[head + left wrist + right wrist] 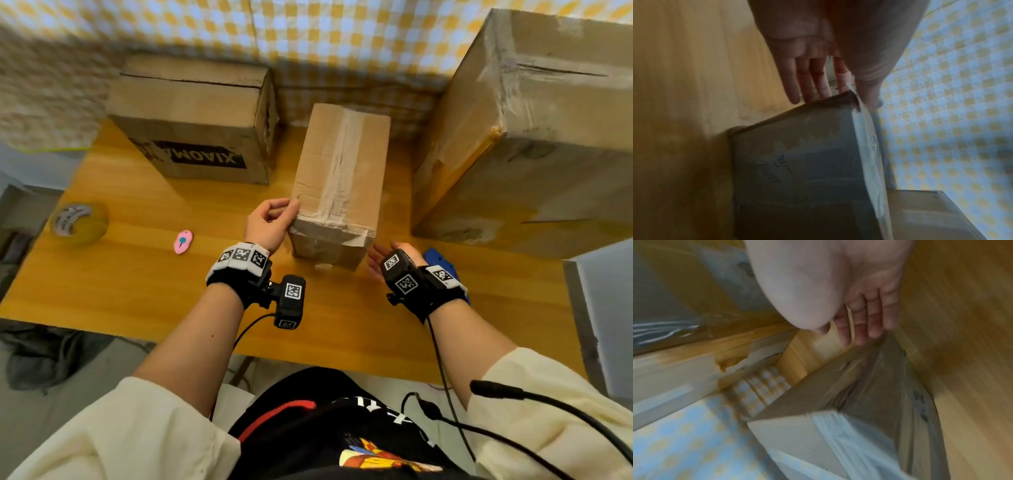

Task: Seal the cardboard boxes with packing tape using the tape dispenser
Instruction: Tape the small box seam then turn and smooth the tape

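A narrow cardboard box (339, 178) lies lengthwise in the middle of the wooden table (144, 274), with clear tape along its top seam and over its near end. My left hand (274, 219) is at its near left corner. In the left wrist view the fingers (813, 81) lie straight along the box's (797, 162) side, with the thumb at the top edge. My right hand (380, 260) hovers open by the near right corner, palm toward the box (869, 386) and fingers (865, 324) straight. The blue tape dispenser (436, 260) lies on the table, mostly hidden behind my right wrist.
A box printed XIAOMI (195, 123) stands at the back left, and a large taped box (531, 137) fills the right side. A tape roll (80, 222) and a small pink cutter (183, 241) lie on the left. A checked cloth hangs behind.
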